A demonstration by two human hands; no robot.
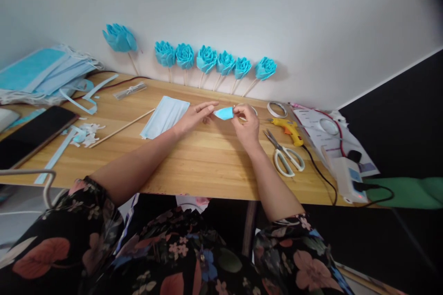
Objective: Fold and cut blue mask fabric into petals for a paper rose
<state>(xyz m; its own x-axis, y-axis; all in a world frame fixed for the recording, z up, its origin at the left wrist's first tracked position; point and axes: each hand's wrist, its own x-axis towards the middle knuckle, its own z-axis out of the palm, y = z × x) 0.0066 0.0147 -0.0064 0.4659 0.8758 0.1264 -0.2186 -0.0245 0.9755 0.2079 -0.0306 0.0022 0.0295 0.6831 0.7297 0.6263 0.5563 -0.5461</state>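
Note:
Between my two hands, above the middle of the table, is a small folded piece of blue mask fabric (224, 113). My left hand (194, 117) pinches its pale left tip, and my right hand (246, 122) grips its right end between thumb and fingers. To the left of my left hand lies a pleated light-blue face mask (165, 117), with a thin wooden stick (122, 128) beside it. White-handled scissors (284, 153) and a yellow glue gun (288, 131) rest to the right of my right hand.
Several blue fabric flowers on sticks (206, 60) lean against the wall. At left are stacked masks (41, 73), a phone (38, 136) and fabric scraps (86, 133). A tape roll (277, 109), papers (332, 133) and a power strip (348, 179) with cords stand at right.

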